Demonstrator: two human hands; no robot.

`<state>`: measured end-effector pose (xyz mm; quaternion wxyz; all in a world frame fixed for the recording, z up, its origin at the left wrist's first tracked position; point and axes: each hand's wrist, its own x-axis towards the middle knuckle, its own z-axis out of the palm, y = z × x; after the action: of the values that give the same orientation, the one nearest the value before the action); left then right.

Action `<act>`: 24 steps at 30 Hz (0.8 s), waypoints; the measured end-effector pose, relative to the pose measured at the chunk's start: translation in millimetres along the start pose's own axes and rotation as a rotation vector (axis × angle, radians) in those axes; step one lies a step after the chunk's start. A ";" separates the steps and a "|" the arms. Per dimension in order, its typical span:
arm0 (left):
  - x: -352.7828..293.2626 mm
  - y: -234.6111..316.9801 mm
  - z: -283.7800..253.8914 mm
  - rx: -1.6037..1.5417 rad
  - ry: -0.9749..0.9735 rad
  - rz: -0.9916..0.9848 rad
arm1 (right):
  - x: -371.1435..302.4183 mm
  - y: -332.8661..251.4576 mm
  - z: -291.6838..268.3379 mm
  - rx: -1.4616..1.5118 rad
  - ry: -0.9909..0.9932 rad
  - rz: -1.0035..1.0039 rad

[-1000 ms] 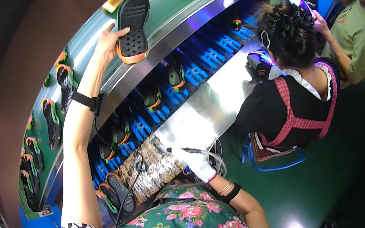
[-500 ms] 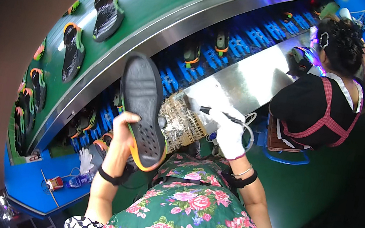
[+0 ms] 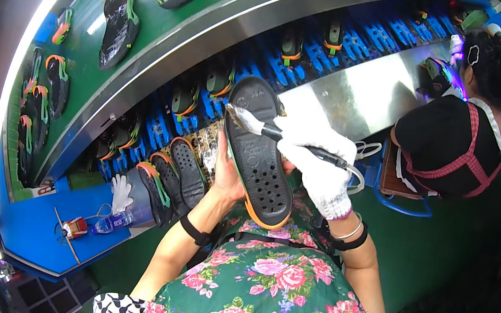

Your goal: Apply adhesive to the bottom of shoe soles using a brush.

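A black shoe sole [image 3: 261, 178] with an orange rim at its near end is held in front of me, tilted up. My bare left hand [image 3: 228, 178] grips its left edge, with some fingertips showing at the right edge. My right hand [image 3: 321, 152], in a white glove, is closed round a brush [image 3: 271, 132] with a black handle and a pale cable at its back end. The brush's whitish tip lies over the upper part of the sole; whether it touches cannot be made out. Behind the sole, a glue-stained patterned pad [image 3: 207, 145] is partly hidden.
Several soles [image 3: 185, 168] lie left of my left hand. A green conveyor [image 3: 153, 25] carries strapped black soles; below it runs a rack of blue holders [image 3: 300, 81]. A blue table [image 3: 29, 231] holds a bottle [image 3: 112, 223] and a white glove [image 3: 121, 193]. A co-worker [image 3: 453, 145] sits at right.
The sole and my left hand have moved right. My right hand has brought the brush left, over the sole. The head view has shifted, and more soles show at the left.
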<state>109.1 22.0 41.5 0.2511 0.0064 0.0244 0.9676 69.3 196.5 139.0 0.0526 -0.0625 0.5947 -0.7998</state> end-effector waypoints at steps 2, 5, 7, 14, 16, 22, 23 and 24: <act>6.5 0.0 8.8 0.007 -0.094 0.019 | -0.4 0.6 -0.6 -0.038 -0.036 -0.092; 14.2 2.2 22.2 0.116 -0.264 0.037 | -0.3 6.8 -4.3 -0.179 -0.078 -0.229; 11.0 0.8 21.7 0.091 -0.228 0.111 | 0.3 4.5 -9.8 -0.266 -0.119 -0.282; 1.6 -8.7 9.3 0.133 0.267 0.351 | 1.5 11.0 -4.2 -0.382 -0.153 -0.393; 1.1 -10.9 4.9 -0.075 0.087 0.333 | 3.3 11.8 -1.4 -0.397 -0.156 -0.419; 11.2 -33.5 12.0 0.112 0.276 0.304 | 5.9 17.5 11.6 -0.487 -0.198 -0.573; 3.6 -31.1 -18.1 -0.374 -0.117 0.256 | 1.7 19.4 14.5 -0.558 -0.236 -0.657; 4.6 -28.3 -30.1 0.286 0.497 0.212 | -0.1 26.9 13.9 -0.596 -0.263 -0.707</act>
<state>118.1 47.6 9.9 0.1314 -0.1927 0.2202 0.9472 72.0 175.6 117.2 -0.1682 -0.3738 0.7285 -0.5489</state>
